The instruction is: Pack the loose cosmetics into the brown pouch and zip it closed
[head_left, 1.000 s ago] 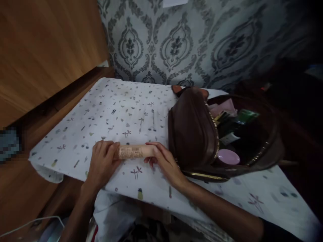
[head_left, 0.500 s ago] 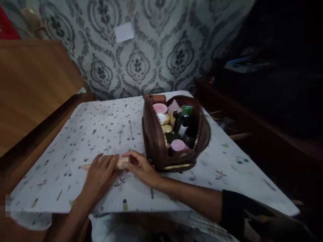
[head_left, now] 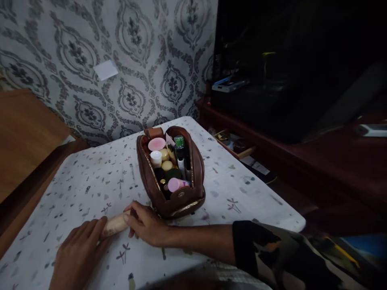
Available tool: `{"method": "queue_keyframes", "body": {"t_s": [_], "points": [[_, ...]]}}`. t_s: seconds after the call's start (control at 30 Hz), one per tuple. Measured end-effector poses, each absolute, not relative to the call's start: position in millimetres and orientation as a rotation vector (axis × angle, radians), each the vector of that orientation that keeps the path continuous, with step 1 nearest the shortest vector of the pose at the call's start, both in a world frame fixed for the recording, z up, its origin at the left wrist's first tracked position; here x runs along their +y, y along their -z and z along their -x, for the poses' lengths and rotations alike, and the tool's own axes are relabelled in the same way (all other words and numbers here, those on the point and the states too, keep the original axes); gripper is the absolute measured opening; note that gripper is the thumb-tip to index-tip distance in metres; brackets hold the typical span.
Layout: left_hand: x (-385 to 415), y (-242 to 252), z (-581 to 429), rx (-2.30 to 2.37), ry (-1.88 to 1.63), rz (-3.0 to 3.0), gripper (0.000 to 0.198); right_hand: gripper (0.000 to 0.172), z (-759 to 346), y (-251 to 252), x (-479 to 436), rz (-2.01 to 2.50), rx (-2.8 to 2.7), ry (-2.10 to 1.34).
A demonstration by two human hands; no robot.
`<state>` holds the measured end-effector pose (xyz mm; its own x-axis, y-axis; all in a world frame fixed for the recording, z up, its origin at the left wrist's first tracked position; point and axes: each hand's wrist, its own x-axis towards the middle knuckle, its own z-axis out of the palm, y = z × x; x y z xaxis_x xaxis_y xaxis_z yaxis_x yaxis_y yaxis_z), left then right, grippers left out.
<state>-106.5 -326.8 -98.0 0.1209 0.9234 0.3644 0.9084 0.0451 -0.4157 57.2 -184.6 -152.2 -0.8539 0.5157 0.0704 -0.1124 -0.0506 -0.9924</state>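
A beige cosmetic tube (head_left: 115, 224) lies crosswise between my two hands, low over the table. My left hand (head_left: 77, 249) is closed around its left part and hides that end. The fingers of my right hand (head_left: 148, 224) pinch the tube's right end. Just beyond my right hand stands a brown toiletry bag (head_left: 148, 177), unzipped wide. Inside it are a pink lid (head_left: 156, 144), a white-capped jar (head_left: 156, 158), a green-capped bottle (head_left: 179, 141), a pink-capped tube (head_left: 177, 184) and several other small containers.
The table (head_left: 99, 173) wears a white cloth printed with small plants. To the right, a dark red cabinet (head_left: 302, 169) carries a large black screen (head_left: 296, 60), with an open drawer (head_left: 238, 151) below. A wooden panel (head_left: 30, 133) stands at the left, before patterned wallpaper.
My view has swung to the right, so the bag, table and hands appear further left. Both hands keep their hold on the tube, and more of its body shows between them.
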Motion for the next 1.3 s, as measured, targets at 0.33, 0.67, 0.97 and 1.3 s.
{"method": "queue_keyframes", "body": {"t_s": [0.33,0.67,0.97,1.3], "points": [[-330,84,124,-1.529,-0.169,1.958,0.019,0.01,-64,136,-181,0.496,-1.753,-2.201],[-317,75,106,-1.499,-0.121,2.021,0.026,0.012,-82,112,-197,0.414,-1.643,-2.21],[-294,13,117,-1.447,0.252,1.638,0.009,0.027,-100,78,-186,0.117,-1.37,-2.572],[-207,-21,43,-1.306,0.571,1.681,0.045,0.034,-175,36,-167,0.273,-1.563,-2.162]]}}
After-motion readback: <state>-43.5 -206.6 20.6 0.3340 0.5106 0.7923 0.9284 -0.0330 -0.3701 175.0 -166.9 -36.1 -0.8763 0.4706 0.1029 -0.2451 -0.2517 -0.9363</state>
